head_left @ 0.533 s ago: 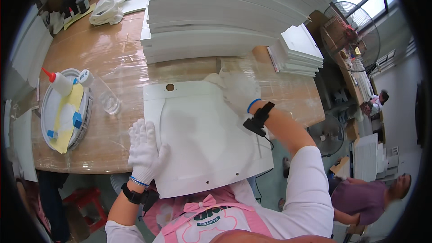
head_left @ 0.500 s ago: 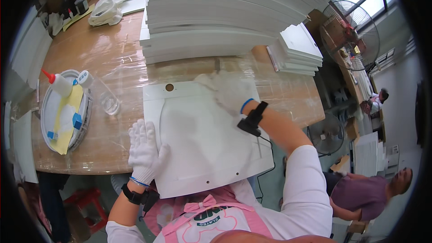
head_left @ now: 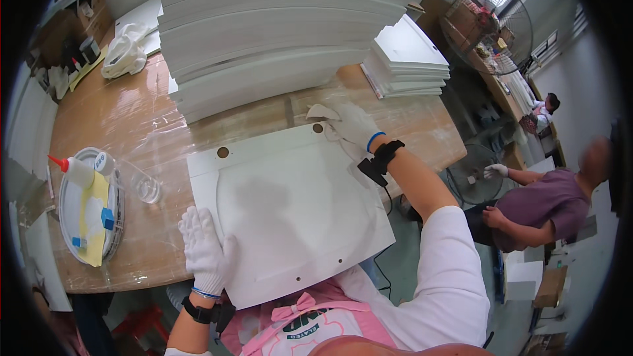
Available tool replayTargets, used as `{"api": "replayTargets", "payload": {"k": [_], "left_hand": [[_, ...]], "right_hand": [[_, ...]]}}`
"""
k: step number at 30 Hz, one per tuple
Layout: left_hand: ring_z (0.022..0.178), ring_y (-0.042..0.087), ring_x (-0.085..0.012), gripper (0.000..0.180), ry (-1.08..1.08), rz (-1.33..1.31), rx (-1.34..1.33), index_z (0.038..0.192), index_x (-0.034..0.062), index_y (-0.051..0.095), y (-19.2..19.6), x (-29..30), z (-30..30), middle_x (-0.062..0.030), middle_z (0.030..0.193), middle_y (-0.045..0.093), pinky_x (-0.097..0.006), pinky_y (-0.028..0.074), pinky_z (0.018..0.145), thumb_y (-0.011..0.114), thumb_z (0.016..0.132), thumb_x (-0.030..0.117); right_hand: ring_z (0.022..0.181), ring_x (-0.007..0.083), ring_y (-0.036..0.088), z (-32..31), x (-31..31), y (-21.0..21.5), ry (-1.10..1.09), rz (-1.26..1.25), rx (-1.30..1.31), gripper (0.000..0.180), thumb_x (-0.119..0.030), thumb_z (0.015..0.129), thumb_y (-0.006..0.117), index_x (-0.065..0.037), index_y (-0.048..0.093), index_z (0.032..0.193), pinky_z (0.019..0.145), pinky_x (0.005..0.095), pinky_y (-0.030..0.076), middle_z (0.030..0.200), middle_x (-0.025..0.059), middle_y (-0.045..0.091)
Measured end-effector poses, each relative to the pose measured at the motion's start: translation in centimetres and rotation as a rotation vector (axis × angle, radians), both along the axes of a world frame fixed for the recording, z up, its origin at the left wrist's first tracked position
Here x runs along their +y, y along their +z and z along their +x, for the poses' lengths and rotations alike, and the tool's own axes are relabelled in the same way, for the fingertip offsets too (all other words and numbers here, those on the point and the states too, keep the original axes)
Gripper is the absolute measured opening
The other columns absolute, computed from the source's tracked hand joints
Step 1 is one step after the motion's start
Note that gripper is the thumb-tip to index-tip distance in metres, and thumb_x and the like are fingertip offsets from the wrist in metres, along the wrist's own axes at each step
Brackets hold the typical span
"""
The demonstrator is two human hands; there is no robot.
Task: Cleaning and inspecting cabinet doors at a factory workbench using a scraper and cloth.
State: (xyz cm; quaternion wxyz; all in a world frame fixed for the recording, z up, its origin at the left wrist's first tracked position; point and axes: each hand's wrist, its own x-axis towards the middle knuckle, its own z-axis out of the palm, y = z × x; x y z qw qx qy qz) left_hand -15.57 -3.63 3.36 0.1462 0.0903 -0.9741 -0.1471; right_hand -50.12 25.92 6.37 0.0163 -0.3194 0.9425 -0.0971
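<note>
A large white board [head_left: 290, 211] with round holes near its far corners lies flat on the wooden table [head_left: 132, 125] in front of me. My left hand [head_left: 206, 250], in a white glove, rests flat on the board's near left edge. My right hand [head_left: 353, 124], also gloved, presses a white cloth [head_left: 323, 112] at the board's far right corner, next to one hole. A black band sits on each wrist.
A tall stack of white boards [head_left: 277, 33] fills the far table, a smaller stack [head_left: 405, 59] to its right. At left, a round tray [head_left: 89, 207] holds a glue bottle, yellow sponge and blue pieces. A person in purple sits at right; fans stand behind.
My right hand has slid along the board's far edge to the far right corner. The left hand has stayed at the near left edge.
</note>
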Motion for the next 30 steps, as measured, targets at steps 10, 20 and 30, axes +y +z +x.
{"api": "replayTargets", "payload": {"k": [10,20,30], "left_hand": [[0.14,0.031,-0.0478,0.076,0.007,0.023,0.005,0.142,-0.0071,0.039,-0.3,-0.3,0.8,-0.0342,0.146,0.036,-0.052,0.018,0.119,0.064,0.082,0.032],[0.138,0.034,-0.0478,0.077,-0.07,0.113,0.057,0.138,-0.0084,0.044,-0.1,-0.3,2.5,-0.0354,0.144,0.039,-0.053,0.021,0.118,0.065,0.082,0.041],[0.13,0.045,-0.0456,0.047,-0.032,0.146,0.206,0.124,-0.0005,0.061,-0.5,-0.4,3.7,-0.0293,0.136,0.051,-0.052,0.029,0.114,0.061,0.087,0.028]], "right_hand": [[0.097,0.0408,0.059,6.0,-4.8,1.0,-0.044,-0.109,0.039,0.037,-0.022,0.088,0.058,-0.01,0.056,0.124,0.081,0.0496,0.049,0.103,0.0205,0.061],[0.08,0.0394,0.063,19.1,-24.7,2.6,0.333,-0.185,-0.207,0.023,-0.024,0.089,0.058,-0.002,0.062,0.093,0.072,0.0446,0.051,0.087,0.0219,0.064],[0.094,0.0387,0.059,18.0,-27.2,3.6,0.505,0.019,-0.004,0.03,-0.018,0.088,0.059,-0.016,0.062,0.118,0.079,0.0467,0.05,0.101,0.019,0.059]]}}
